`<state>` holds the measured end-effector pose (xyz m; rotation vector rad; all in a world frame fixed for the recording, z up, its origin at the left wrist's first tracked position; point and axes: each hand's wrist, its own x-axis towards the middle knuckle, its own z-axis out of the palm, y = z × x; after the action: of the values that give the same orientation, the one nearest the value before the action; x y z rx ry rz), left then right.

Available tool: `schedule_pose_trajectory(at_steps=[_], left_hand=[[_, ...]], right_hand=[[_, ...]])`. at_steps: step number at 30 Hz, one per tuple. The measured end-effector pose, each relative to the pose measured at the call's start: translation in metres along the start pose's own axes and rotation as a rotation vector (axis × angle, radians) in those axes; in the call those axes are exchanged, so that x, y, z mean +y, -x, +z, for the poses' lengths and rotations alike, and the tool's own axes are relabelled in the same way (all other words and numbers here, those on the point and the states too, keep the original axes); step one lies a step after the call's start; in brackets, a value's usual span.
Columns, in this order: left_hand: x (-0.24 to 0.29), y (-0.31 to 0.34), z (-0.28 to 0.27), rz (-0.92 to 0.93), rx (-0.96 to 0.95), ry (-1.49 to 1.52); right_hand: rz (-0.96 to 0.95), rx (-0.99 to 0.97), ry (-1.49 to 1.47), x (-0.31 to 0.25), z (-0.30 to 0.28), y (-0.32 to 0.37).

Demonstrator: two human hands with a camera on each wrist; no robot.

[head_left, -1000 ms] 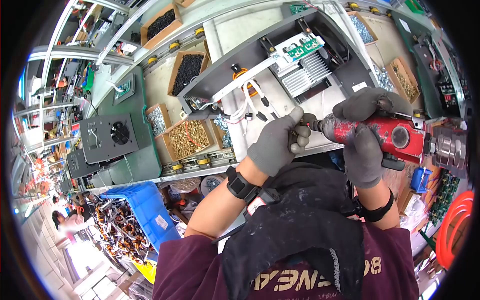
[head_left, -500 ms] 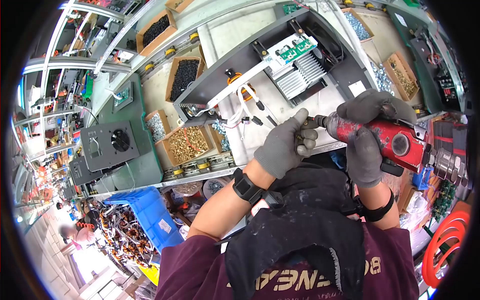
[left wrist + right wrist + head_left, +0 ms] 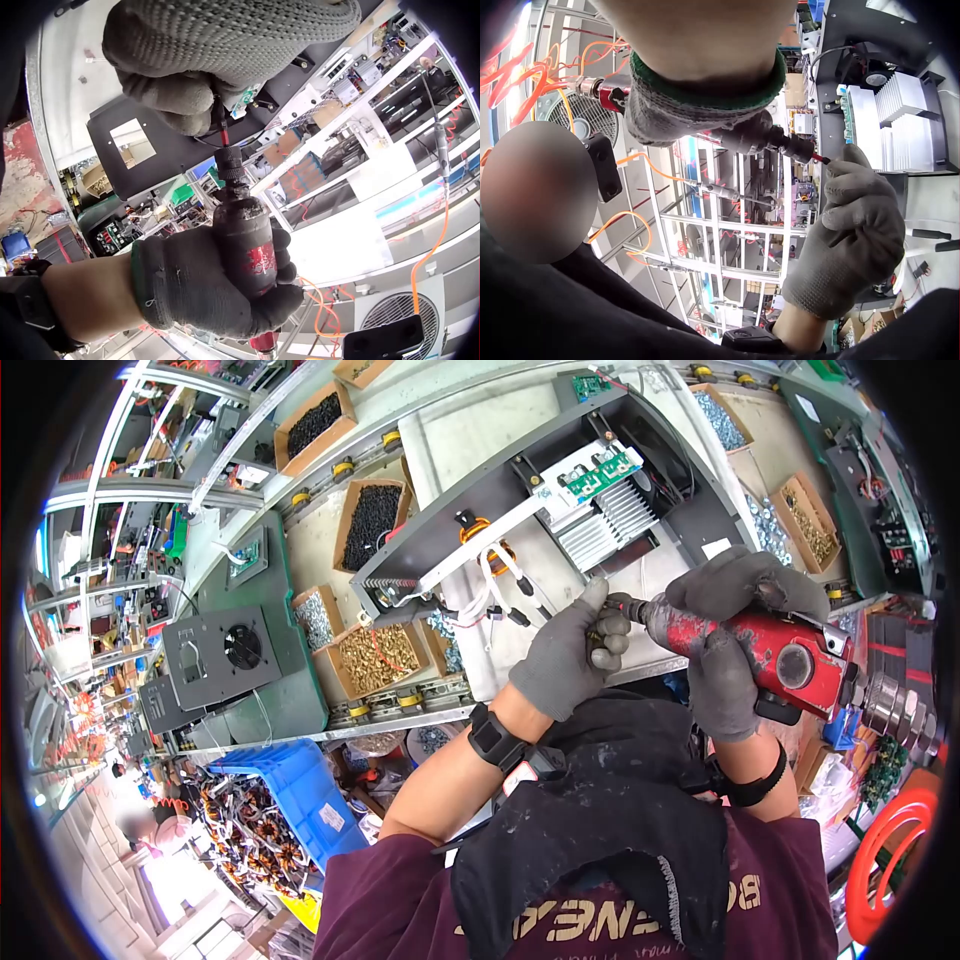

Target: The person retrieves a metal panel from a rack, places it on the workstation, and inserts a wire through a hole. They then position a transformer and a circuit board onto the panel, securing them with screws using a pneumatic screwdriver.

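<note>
My gloved right hand (image 3: 725,685) grips a scuffed red power screwdriver (image 3: 800,665), its nose pointing left. At that nose, the gloved left hand (image 3: 565,660) has its fingers curled and pinches the end of the driver bit (image 3: 224,136). A red band shows on the bit between the chuck (image 3: 229,159) and those fingers; the tip itself is hidden by them. Just beyond both hands lies a dark metal case (image 3: 705,525), open at the top. Inside it are a silver heat sink (image 3: 618,525) and a green circuit board (image 3: 605,472). White cables (image 3: 487,585) hang out toward the left hand.
Cardboard boxes of black screws (image 3: 372,525) and brass-coloured fasteners (image 3: 375,660) stand left of the case. Farther left, a dark panel with a fan (image 3: 220,645) lies on a green board. A blue bin (image 3: 300,800) stands below the bench edge; an orange-red coiled hose (image 3: 885,860) hangs right.
The head view has shifted slightly. Both hands stay together at the bit, and the screwdriver's rear end has dipped a little toward the body.
</note>
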<state>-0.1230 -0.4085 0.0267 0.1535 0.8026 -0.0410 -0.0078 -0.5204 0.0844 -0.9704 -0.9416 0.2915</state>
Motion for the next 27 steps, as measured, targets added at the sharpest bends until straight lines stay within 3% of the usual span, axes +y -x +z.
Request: schedule_pose_trajectory(at_steps=[10,13,14,16,17,19,20,23,25,27], left_hand=[[0.014,-0.001,-0.014,-0.010,-0.164,0.092],[0.026,0.004,-0.018,0.007,-0.173,-0.141],[0.041,-0.001,-0.024,0.251,-0.075,-0.689],[0.062,-0.020,-0.037,0.846,0.114,-1.822],[0.063,-0.028,-0.045,0.843,0.116,-1.820],[0.069,-0.024,-0.021,0.614,0.006,-2.819],[0.066,-0.020,-0.009,0.481,-0.029,-3.038],[0.059,-0.031,-0.012,0.402,-0.017,-3.305],[0.063,-0.029,-0.011,0.437,0.005,-3.307],[0.073,-0.030,-0.013,0.578,-0.129,-3.337]], right_hand=[[0.030,0.055,-0.039,0.010,0.013,-0.006],[-0.049,-0.063,-0.023,0.010,0.008,-0.010],[0.094,0.177,0.169,0.009,0.011,-0.002],[0.129,0.322,0.316,0.011,0.002,0.001],[0.154,0.394,0.386,0.012,-0.003,0.002],[0.103,0.305,0.217,0.009,-0.005,-0.007],[0.090,0.289,0.186,0.007,-0.006,-0.010],[0.109,0.302,0.065,0.001,-0.004,-0.019],[0.099,0.337,0.142,0.000,-0.004,-0.023],[0.162,0.352,0.160,0.001,-0.014,-0.024]])
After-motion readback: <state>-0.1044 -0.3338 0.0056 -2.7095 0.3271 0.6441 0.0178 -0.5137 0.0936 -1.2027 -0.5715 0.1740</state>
